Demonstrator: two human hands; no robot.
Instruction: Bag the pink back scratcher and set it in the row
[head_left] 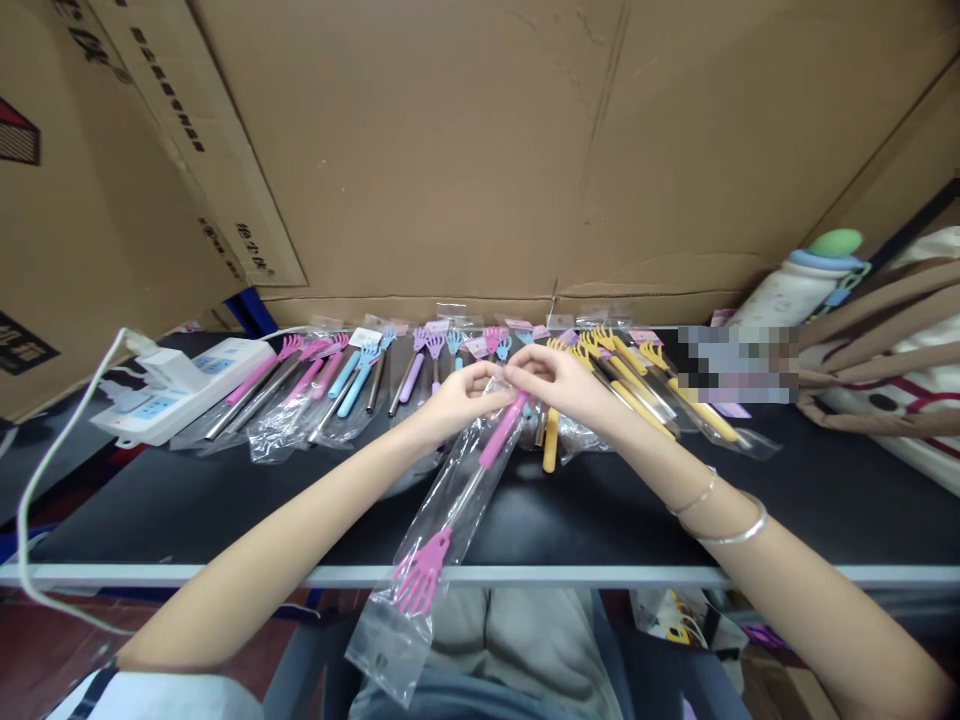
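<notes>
My left hand point(459, 398) and my right hand point(559, 383) meet above the black table point(225, 500), both pinching the top end of a clear plastic bag point(420, 590). Inside the bag is a pink back scratcher point(465, 490) with a hand-shaped claw at the low end and a pink grip at the top. The bag hangs down towards me over the table's front edge. Behind my hands lies a row of bagged scratchers: pink ones point(281, 375), blue ones point(356, 378), purple ones point(420, 365) and yellow ones point(637, 385).
A white power strip point(180, 385) with a white cable point(45, 480) sits at the left. Cardboard boxes point(480, 150) wall off the back and left. A bottle with a green cap point(802, 285) and a striped bag point(885, 350) stand at the right.
</notes>
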